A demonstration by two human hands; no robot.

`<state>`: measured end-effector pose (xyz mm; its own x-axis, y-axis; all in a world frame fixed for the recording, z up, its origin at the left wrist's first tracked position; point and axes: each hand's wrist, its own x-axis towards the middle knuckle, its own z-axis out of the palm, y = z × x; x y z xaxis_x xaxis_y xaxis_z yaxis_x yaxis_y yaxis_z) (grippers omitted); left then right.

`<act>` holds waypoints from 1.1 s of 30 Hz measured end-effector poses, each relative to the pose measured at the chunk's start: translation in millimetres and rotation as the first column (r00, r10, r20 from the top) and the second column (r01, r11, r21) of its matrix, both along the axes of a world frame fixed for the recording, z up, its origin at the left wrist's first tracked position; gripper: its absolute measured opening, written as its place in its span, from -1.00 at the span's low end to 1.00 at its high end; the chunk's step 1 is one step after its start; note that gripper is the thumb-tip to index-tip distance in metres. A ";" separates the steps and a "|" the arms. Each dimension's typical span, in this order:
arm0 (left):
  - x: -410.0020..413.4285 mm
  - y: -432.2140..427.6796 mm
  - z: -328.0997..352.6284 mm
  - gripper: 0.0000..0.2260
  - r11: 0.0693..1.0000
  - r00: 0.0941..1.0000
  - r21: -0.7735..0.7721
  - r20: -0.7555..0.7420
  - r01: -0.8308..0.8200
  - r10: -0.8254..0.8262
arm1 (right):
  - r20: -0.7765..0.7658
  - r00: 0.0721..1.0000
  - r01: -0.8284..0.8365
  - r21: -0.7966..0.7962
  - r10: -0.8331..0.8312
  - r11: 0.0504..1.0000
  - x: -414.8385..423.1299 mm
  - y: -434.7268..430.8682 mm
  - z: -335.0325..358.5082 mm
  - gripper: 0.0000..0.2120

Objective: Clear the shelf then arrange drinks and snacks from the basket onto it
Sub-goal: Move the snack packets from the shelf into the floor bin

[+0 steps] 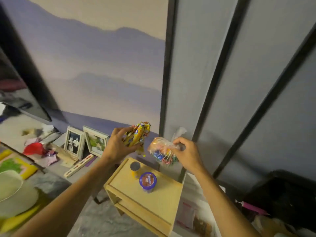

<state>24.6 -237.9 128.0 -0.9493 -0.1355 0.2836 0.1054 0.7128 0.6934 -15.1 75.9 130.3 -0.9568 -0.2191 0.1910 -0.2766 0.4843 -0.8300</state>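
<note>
A small light wooden shelf stands below my hands. On its top sit a yellow can with a grey lid and a purple-lidded cup. My left hand grips a bunch of yellow snack packets above the shelf's back edge. To its right, my right hand holds a clear plastic bag of colourful candies by its knotted top. Both hands are raised above the shelf, apart from each other. The basket is not clearly visible.
Two framed photos lean against the mural wall on a grey counter, with a red funnel, wrappers and a long card strip. A pale plate lies at left. A dark bag sits at right beside dark-framed panels.
</note>
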 end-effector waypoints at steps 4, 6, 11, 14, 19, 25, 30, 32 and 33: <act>45.2 -90.9 5.9 -0.25 0.993 0.992 0.014 -0.028 -0.120 0.121 | -0.038 0.988 -0.147 0.012 0.147 0.989 3.8 -93.6 15.7 -0.84; 74.3 -137.5 8.4 -0.26 0.980 0.979 0.014 -0.037 -0.200 0.201 | -0.056 0.976 -0.209 0.019 0.210 0.978 9.5 -148.0 21.9 -0.85; 150.8 -259.8 10.3 -0.26 0.932 0.932 0.048 -0.041 -0.358 0.360 | -0.054 0.943 -0.328 0.015 0.328 0.945 30.8 -294.5 24.2 -0.88; 193.7 -333.4 5.7 -0.24 0.904 0.905 0.065 -0.026 -0.423 0.425 | -0.030 0.918 -0.395 0.017 0.395 0.919 46.6 -383.4 20.0 -0.88; 245.1 -430.5 -2.8 -0.24 0.842 0.844 0.084 -0.008 -0.533 0.536 | -0.018 0.868 -0.496 0.015 0.497 0.868 76.9 -505.6 19.2 -0.86; 274.6 -524.8 -28.3 -0.21 0.757 0.766 0.122 0.060 -0.642 0.640 | 0.042 0.800 -0.599 -0.008 0.598 0.801 89.6 -628.6 4.5 -0.90; 277.4 -601.8 -55.5 -0.19 0.676 0.692 0.146 0.128 -0.722 0.711 | 0.102 0.718 -0.689 -0.033 0.688 0.724 76.7 -733.4 -23.4 -0.90; 275.4 -635.8 -67.0 -0.18 0.649 0.669 0.165 0.144 -0.742 0.729 | 0.123 0.687 -0.717 -0.044 0.716 0.695 64.0 -779.7 -40.7 -0.89; 273.7 -654.5 -75.2 -0.16 0.634 0.655 0.169 0.151 -0.755 0.740 | 0.128 0.672 -0.730 -0.045 0.729 0.682 56.1 -804.1 -50.3 -0.89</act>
